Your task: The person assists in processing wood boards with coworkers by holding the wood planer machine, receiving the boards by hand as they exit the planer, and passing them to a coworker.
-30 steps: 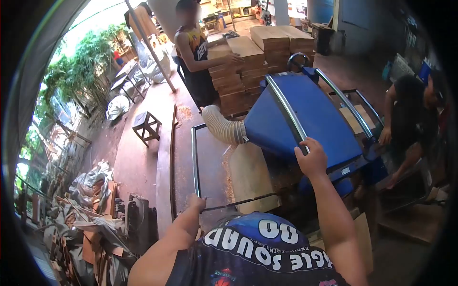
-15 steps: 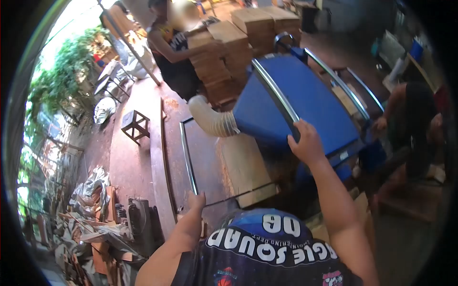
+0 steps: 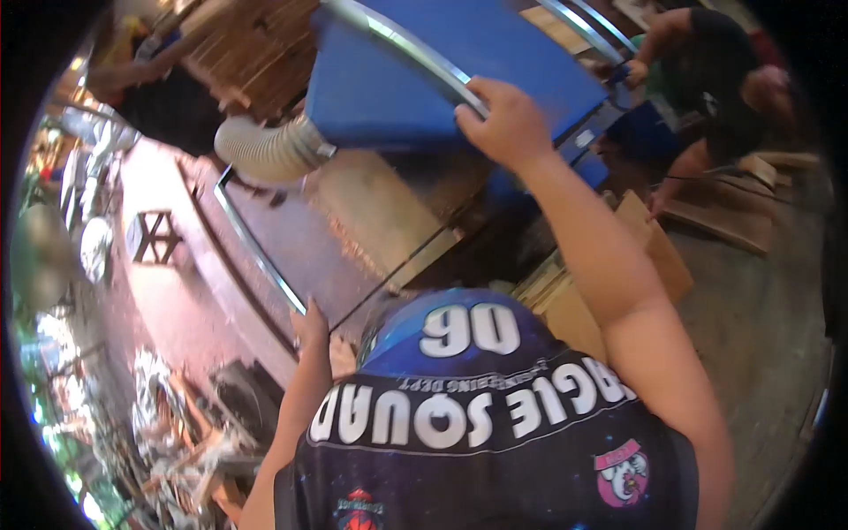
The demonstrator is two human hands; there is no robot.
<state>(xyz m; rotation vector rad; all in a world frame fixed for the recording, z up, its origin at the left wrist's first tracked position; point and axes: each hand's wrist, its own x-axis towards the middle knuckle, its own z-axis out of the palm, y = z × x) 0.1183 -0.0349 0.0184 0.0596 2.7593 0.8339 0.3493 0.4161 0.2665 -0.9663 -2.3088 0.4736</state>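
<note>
My right hand (image 3: pixel 505 122) is closed round the lower end of a shiny metal rail (image 3: pixel 402 46) that runs along the edge of a large blue machine (image 3: pixel 442 75). My left hand (image 3: pixel 309 325) is closed at the near end of a thinner metal bar (image 3: pixel 258 247), low on the left. A ribbed beige hose (image 3: pixel 269 150) joins the machine's left side. Under the hose and machine lies a pale board (image 3: pixel 367 208), with wood shavings beside it.
One person (image 3: pixel 172 106) stands at the upper left by stacked wood (image 3: pixel 256 53); another (image 3: pixel 720 79) bends at the right of the machine. A small stool (image 3: pixel 154 237) stands left, scrap wood (image 3: pixel 190 442) lies lower left, and planks (image 3: pixel 720 212) lie right.
The view has tilted down and turned, so the machine and hose appear higher and further left. Both hands keep their holds on the metal bars. The co-worker at the right is still bent over.
</note>
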